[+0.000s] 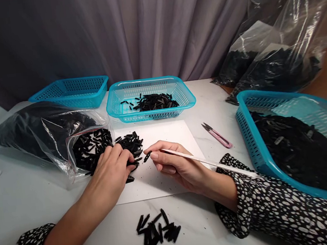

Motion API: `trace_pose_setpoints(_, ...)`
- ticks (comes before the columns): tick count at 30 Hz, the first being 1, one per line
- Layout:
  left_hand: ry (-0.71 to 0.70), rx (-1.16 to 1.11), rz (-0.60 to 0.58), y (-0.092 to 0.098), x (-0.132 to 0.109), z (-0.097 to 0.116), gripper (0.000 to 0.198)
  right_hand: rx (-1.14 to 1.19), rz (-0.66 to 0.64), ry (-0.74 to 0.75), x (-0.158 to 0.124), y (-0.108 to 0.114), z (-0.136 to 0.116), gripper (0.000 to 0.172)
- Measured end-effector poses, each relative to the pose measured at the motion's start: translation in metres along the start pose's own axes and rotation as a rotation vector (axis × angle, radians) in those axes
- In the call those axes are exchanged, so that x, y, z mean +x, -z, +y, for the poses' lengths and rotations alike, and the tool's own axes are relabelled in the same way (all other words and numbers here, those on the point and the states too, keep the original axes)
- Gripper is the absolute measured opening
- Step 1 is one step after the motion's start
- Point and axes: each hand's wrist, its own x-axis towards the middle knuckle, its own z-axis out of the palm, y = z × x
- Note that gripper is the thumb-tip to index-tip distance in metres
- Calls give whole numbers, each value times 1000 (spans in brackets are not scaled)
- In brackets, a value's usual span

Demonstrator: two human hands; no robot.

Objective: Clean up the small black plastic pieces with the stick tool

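My right hand (180,165) is closed, pinching a small, flat black part with holes (147,156) between thumb and forefinger. A long, thin whitish stick (206,160) also lies in that hand, running back over the wrist. My left hand (112,167) is closed at the edge of a pile of similar black parts (130,142), its fingertips curled around a dark piece that is mostly hidden. Beside it, a clear zip bag (42,126) lies on its side, full of black parts that spill out at its mouth. A white sheet (171,186) lies beneath both hands.
Loose black parts (158,231) lie near the front. At the back, one blue basket (152,115) holds black parts; another blue basket (100,97) stands to its left. Pink-handled thread snips (217,135), a larger filled basket (246,136) and filled clear bags (287,69) are on the right.
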Motion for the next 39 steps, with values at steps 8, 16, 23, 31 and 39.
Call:
trace_pose_setpoints(8, -56, -3, 122, -7, 0, -6, 14, 41, -24, -10, -1, 2, 2, 16)
trace_pose_setpoints(16, 83, -443, 190, 13, 1, 11, 18, -68, 30, 2, 2, -1, 3, 30)
trace_pose_setpoints(23, 208, -643, 48, 15, -2, 26, 20, -216, 33, 33, -4, -7, 7, 26)
trace_pose_setpoints(31, 325, -1020, 1, 12, -2, 25, 24, -121, 35, -78, -6, -6, 2, 33)
trace_pose_setpoints(39, 574, -1335, 93, 15, 1, 22, 23, -7, 27, -130, -4, -2, 1, 36)
